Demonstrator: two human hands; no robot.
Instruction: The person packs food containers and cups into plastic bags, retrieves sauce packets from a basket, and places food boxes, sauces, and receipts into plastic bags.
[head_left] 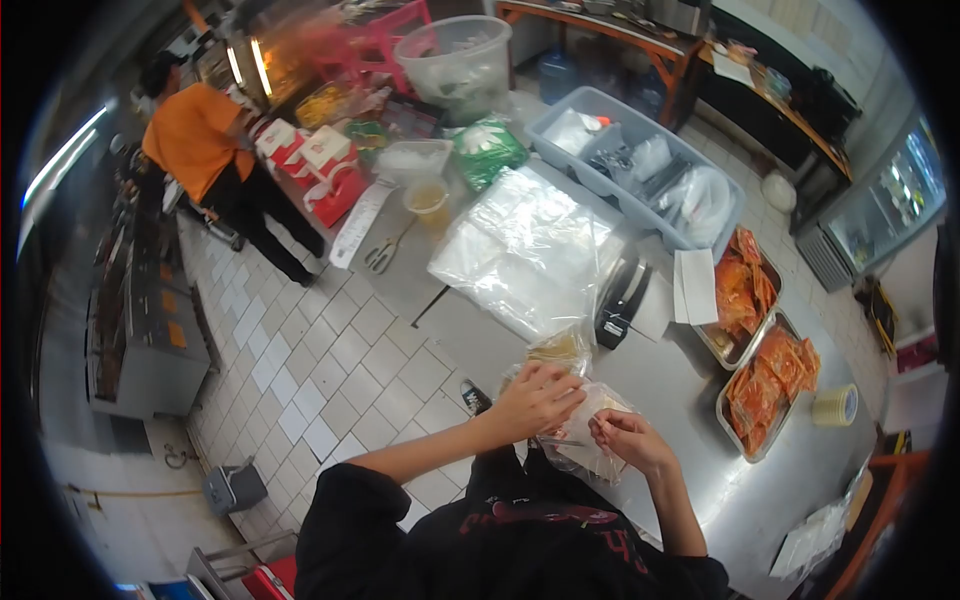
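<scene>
1. Our left hand [541, 402] curls, grip unclear, and our right hand [640, 446] pinches at the plastic bag [588, 459], one o'clock.
2. Metal trays [748, 455], two o'clock, hold reddish packets [773, 384]; our bag's closure is unclear.

This looks like a commercial kitchen: a steel worktable [690, 390] bears trays of packed red food [765, 375] and a divided blue bin [640, 170]; beyond its far right corner stands a glass-door fridge [885, 200], and tiled floor [340, 350] runs along its left.
</scene>
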